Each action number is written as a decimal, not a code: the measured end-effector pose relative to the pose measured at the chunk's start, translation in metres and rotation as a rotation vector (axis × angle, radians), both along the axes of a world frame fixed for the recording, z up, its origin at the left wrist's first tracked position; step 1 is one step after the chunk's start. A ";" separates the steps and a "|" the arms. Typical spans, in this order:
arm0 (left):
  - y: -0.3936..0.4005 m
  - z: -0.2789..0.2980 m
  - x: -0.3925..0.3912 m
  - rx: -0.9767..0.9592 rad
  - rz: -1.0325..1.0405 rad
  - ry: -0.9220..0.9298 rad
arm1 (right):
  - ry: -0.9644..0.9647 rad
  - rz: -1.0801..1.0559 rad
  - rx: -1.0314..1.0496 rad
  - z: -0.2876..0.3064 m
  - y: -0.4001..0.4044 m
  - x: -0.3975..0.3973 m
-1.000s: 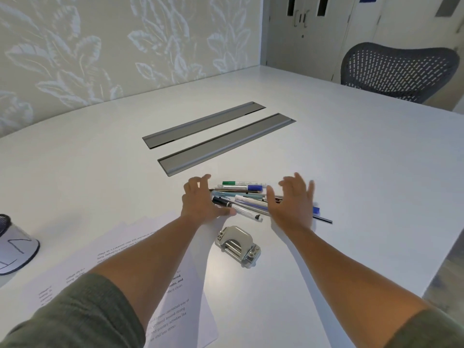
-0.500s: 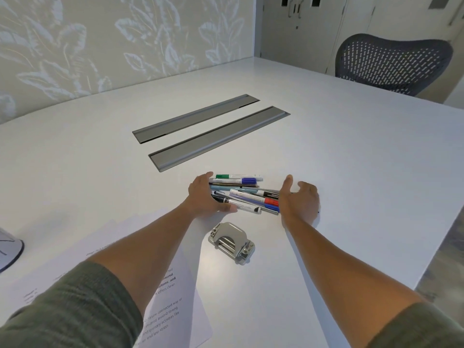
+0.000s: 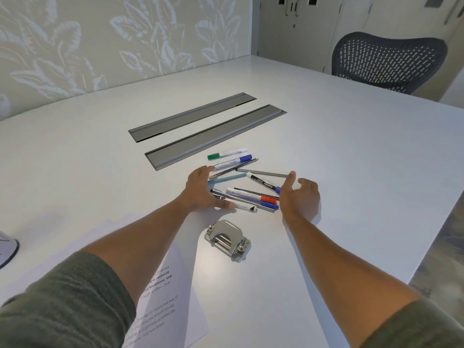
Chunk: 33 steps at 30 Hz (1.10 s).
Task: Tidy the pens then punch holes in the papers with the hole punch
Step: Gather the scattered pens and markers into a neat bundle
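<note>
Leaf-patterned wallpaper backs a white table (image 3: 351, 151) with a mesh chair (image 3: 386, 64) at its far edge. Two grey cable hatches (image 3: 200, 129) lie mid-table. Printed papers (image 3: 173, 295) sit by the near edge, partly under the left forearm. Both hands are spread wide and hold nothing: the left hand (image 3: 203, 194) and right hand (image 3: 300, 199) flank a loose heap of pens (image 3: 246, 187), touching its ends. Nearer the person than the pens, a metal hole punch (image 3: 227, 239) rests on bare table.
</note>
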<state>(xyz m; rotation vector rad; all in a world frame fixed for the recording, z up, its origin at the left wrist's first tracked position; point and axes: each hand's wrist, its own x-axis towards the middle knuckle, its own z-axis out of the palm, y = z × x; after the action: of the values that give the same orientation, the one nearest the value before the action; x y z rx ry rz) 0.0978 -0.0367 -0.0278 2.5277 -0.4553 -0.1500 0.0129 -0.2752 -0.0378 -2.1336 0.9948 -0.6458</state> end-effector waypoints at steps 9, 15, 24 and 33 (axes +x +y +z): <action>-0.024 0.016 0.039 0.039 0.034 0.048 | 0.081 0.249 -0.154 -0.018 -0.005 0.011; -0.037 -0.003 0.047 0.015 0.008 -0.036 | 0.139 0.362 -0.190 -0.022 -0.009 0.033; -0.040 -0.008 0.057 0.023 0.014 -0.001 | 0.053 0.617 -0.197 -0.026 -0.006 0.049; -0.038 -0.017 0.069 0.032 0.062 -0.075 | -0.013 0.676 -0.096 -0.027 -0.012 0.051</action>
<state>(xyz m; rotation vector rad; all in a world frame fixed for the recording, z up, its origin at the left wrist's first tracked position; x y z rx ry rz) 0.1667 -0.0752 -0.0444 2.5822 -0.4063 -0.0387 0.0635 -0.2867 -0.0649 -2.3481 0.1912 -0.3682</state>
